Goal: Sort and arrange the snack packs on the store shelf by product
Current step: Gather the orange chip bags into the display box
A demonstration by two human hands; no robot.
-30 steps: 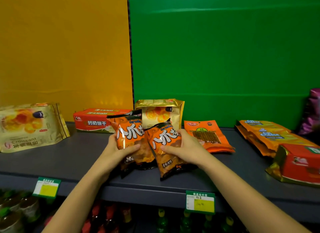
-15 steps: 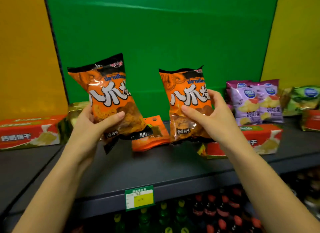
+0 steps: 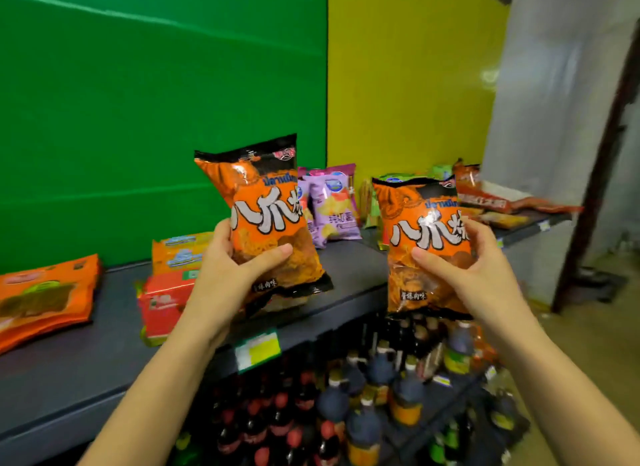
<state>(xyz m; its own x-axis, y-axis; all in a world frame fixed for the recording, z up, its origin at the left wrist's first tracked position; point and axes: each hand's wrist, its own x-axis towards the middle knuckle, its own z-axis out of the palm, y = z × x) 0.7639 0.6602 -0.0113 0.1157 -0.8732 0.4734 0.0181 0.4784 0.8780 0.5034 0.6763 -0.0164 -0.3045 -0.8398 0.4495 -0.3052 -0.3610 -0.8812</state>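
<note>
Each of my hands holds one orange-and-black snack bag upright above the grey shelf (image 3: pixel 69 354). My left hand (image 3: pixel 225 275) grips the left orange bag (image 3: pixel 266 219) by its lower part. My right hand (image 3: pixel 474 275) grips the right orange bag (image 3: pixel 424 243), which hangs past the shelf's front edge. Behind them stand purple chip bags (image 3: pixel 332 205) and green bags (image 3: pixel 375 202). Red-orange packs (image 3: pixel 485 195) lie at the shelf's far right end.
Flat orange packs (image 3: pixel 45 292) lie at left, with a red box (image 3: pixel 166 299) and orange packs (image 3: pixel 180 252) behind my left hand. A green-yellow price tag (image 3: pixel 258 349) hangs on the shelf edge. Bottles (image 3: pixel 346 403) fill the shelf below. A grey wall (image 3: pixel 554 119) rises at right.
My view has swung right along the shelf. Both hands lifted the two orange bags off the shelf and carried them right; the purple bags and shelf end now show.
</note>
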